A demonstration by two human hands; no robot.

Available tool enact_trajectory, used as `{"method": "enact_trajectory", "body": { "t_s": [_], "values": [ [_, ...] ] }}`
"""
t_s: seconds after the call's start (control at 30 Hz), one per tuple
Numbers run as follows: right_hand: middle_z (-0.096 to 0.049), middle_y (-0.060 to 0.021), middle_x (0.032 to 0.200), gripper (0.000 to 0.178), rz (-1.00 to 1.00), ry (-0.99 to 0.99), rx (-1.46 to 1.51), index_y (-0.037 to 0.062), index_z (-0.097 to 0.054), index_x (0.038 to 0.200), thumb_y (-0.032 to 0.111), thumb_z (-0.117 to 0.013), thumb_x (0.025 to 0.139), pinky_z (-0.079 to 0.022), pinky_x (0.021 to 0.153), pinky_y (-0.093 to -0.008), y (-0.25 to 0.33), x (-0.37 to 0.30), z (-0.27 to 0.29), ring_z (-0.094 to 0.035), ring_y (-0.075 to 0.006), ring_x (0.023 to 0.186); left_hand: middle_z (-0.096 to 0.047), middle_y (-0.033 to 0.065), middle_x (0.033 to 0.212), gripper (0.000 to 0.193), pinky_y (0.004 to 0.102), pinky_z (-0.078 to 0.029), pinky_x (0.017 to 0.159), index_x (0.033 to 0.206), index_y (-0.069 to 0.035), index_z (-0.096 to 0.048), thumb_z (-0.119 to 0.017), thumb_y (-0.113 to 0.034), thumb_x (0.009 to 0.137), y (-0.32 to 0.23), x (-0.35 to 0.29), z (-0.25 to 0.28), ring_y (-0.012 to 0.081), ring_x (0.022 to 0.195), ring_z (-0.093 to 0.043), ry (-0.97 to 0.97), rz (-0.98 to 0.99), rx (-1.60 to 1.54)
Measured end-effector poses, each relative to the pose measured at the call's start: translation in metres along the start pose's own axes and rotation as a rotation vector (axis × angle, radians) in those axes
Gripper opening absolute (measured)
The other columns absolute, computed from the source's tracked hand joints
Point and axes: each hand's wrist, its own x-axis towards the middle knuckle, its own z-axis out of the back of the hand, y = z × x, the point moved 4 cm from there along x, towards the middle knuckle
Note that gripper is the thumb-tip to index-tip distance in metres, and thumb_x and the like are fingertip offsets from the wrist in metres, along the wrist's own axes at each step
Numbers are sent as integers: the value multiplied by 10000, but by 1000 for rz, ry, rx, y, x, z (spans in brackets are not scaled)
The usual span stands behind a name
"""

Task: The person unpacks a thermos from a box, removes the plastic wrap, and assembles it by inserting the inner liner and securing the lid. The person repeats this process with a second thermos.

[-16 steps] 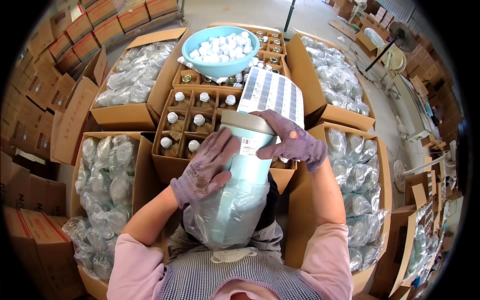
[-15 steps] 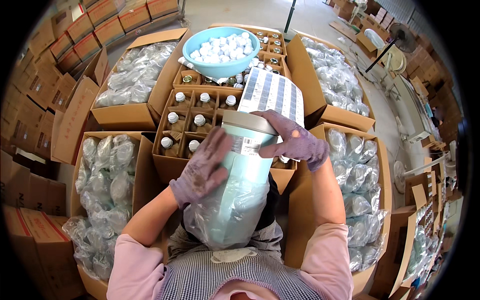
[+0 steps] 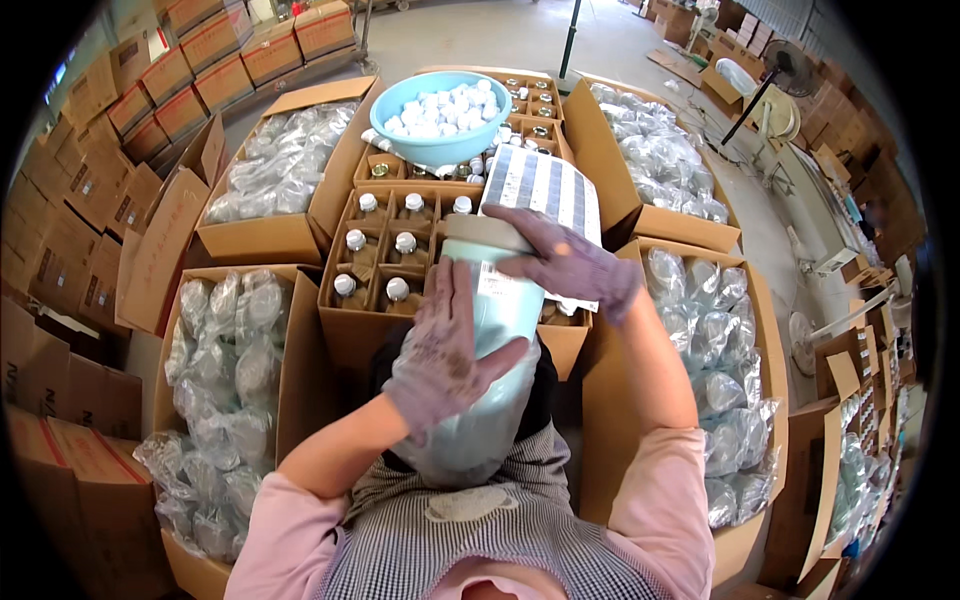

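Leaning against my body is a large pale-teal jar (image 3: pixel 512 318) with a grey lid (image 3: pixel 480 233) and a small barcode sticker near its top. A clear plastic bag (image 3: pixel 460 460) covers its lower part. My right hand (image 3: pixel 575 262), gloved in purple-grey, grips the lid end, fingers over the lid and thumb on the side by the sticker. My gloved left hand (image 3: pixel 445 350) lies along the jar's left side, fingers stretched upward and thumb apart. Just beyond the lid, a sheet of labels (image 3: pixel 545 188) rests on a divided carton (image 3: pixel 350 326) of white-capped bottles.
A light-blue basin (image 3: pixel 445 152) of white caps stands on the far cartons. Open cartons of plastic-wrapped glassware flank me at left (image 3: pixel 300 360) and right (image 3: pixel 620 400). Stacked boxes (image 3: pixel 75 460) line the left side; a black fan (image 3: pixel 790 62) stands at the far right.
My left hand has moved from beside the jar's upper part to lying along its side. The bag sits lower on the jar, and my right hand keeps its hold on the lid end.
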Motion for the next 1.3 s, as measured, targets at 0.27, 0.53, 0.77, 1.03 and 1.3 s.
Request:
{"method": "enact_trajectory", "body": {
  "t_s": [0.27,0.53,0.77,1.03,1.3],
  "values": [
    [-702,-155,990,312,172,-384,-268,73,-681,1163,281,-614,940,-509,829,-399,43,-21,1,-661,-331,940,-505,272,1382,602,436,-455,1045,1467,42,-316,-585,-149,964,34,-25,0,391,1218,-566,57,9,-437],
    [-646,-42,699,128,532,-429,-77,110,-758,981,173,-730,873,-439,542,-260,134,-36,-14,-538,-87,566,-587,138,1317,480,365,-466,1025,1418,19,-434,-528,-197,1000,108,-23,-45,239,1193,-581,-33,-62,-86],
    [-660,-56,693,359,76,-587,-325,79,-736,992,393,-563,987,-477,607,-313,31,10,-9,-569,-109,631,-599,181,1289,490,353,-493,993,1415,-14,-452,-567,-207,979,119,-11,0,262,1159,-607,178,89,-617],
    [-647,-131,679,373,47,-513,135,72,-722,843,364,-544,992,-505,652,-372,93,-23,-6,-661,-281,671,-498,153,1397,493,356,-443,1047,1467,-43,-359,-500,-133,1003,109,-5,-60,243,1295,-497,158,25,-117],
    [-715,-127,815,216,315,-418,18,72,-733,1034,235,-657,914,-545,675,-334,105,-4,-6,-696,-277,715,-529,112,1350,493,344,-445,1047,1447,-44,-379,-527,-214,1009,82,41,-69,204,1276,-491,465,-87,-835]
  ]
}}
